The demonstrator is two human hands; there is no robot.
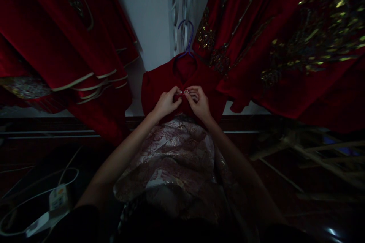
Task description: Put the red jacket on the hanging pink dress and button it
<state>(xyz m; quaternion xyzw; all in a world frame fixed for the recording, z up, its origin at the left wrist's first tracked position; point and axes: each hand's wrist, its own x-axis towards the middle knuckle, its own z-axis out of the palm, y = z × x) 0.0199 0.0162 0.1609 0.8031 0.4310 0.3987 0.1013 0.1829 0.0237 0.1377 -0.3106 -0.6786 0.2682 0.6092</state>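
Observation:
A red garment (159,83) with short sleeves and a V-shaped neck hangs on a purple hanger (190,40), facing me. At the middle of its front, just below the neckline, sit small shiny beads (182,92), which look like a beaded fastening. My left hand (167,102) pinches one side of it between thumb and fingertips. From the other side, my right hand (198,101) pinches it too, its fingers curled. The fingertips nearly meet and hide most of the fastening. Pale, shiny patterned cloth (171,152) spreads below the hands.
Red clothes with pale edging (94,53) hang on the left, and red clothes with gold sequins (322,26) on the right. White cabinet doors (142,11) stand behind. A power strip (58,199) with white cords lies low left; a wooden frame (302,152) stands right.

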